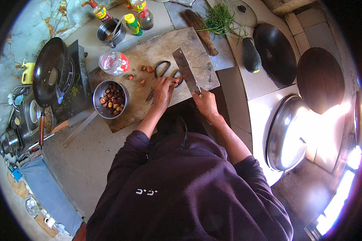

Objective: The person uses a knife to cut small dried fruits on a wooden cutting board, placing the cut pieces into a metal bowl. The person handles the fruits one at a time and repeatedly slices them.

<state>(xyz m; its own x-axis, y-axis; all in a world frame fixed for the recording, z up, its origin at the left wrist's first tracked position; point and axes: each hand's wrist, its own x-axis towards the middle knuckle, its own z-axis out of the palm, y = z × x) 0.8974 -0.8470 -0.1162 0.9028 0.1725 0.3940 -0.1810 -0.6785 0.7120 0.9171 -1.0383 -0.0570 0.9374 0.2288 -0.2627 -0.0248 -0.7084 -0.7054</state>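
My right hand (204,103) grips the handle of a cleaver (184,67), whose blade points away from me over the wooden cutting board (187,39). The fingertips of my left hand (164,92) pinch a small reddish-brown chestnut (177,80) just left of the blade. Black-handled scissors (162,70) lie on the board beneath and beyond my left hand, which hides part of them. Several loose chestnuts (143,68) are scattered left of the scissors. At the board's left side, a long-handled metal saucepan (125,104) holds many brown chestnuts (113,93).
A clear plastic jar (108,64) stands beyond the saucepan. A small pot (101,33) and condiment bottles (133,24) line the back. At left, a wok (48,81) sits over a gas stove (78,66). A straw brush (199,25), greens (220,18) and a dark gourd (251,54) lie to the right.
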